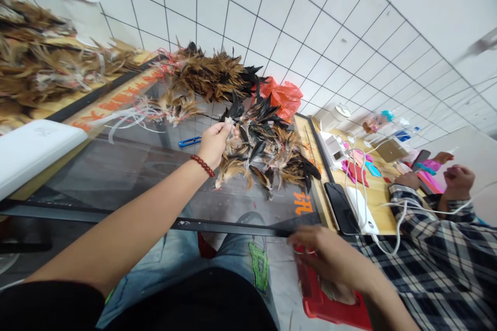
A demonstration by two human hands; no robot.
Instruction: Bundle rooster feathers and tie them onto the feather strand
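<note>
My left hand (215, 142), with a brown bead bracelet on the wrist, is closed in a pinch over the table. Between its thumb and fingers are the pale quill ends of a feather bunch (233, 109) with dark tips. Against that hand lies a loose pile of brown and black feathers (279, 152). A blue-handled tool (190, 141) rests just left of the fingers. Low at the right, my right hand (322, 256) hangs off the table's front edge, above a red plastic container (330, 310). Motion blurs its bent fingers, and whether they hold anything is unclear.
Tied feather bunches (213, 75) and a red plastic bag (283, 98) lie at the back. White strips (134, 114) spread at left, near a white box (42, 150). A phone (340, 207) and cabled power strip (361, 209) sit right, beside a person in a plaid sleeve (419, 222).
</note>
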